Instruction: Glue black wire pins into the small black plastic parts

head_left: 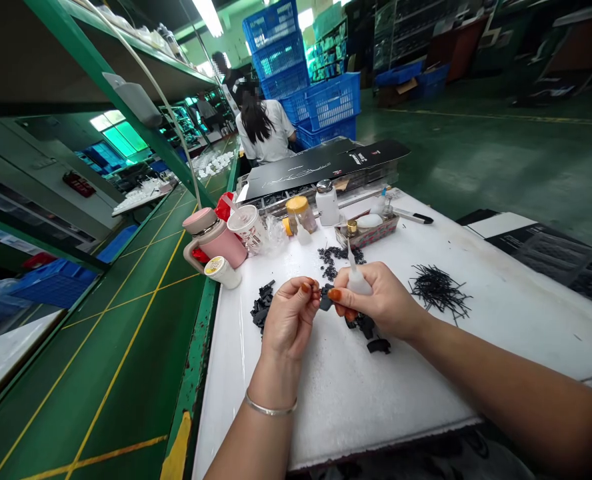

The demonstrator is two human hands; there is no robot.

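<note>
My right hand (376, 300) is wrapped round a small white squeeze bottle (359, 280) whose thin nozzle points up. Close to its left, my left hand (291, 313) pinches with thumb and fingertips near a small black part (327, 299) that shows between the two hands. Which hand bears that part I cannot tell. Below my right hand lie black moulded pieces (376, 343), partly hidden by it. To the left of my left hand is a pile of black parts (262, 303). Tiny black rings (331, 260) are scattered just beyond my hands.
Thin black rods (441, 290) lie heaped on the white table (516, 280) at right. A pink flask (221, 240), a plastic cup (249, 227), jars and a small box (376, 230) line the far side. Left runs a green conveyor (126, 347). A person (263, 127) sits ahead near blue crates (331, 103).
</note>
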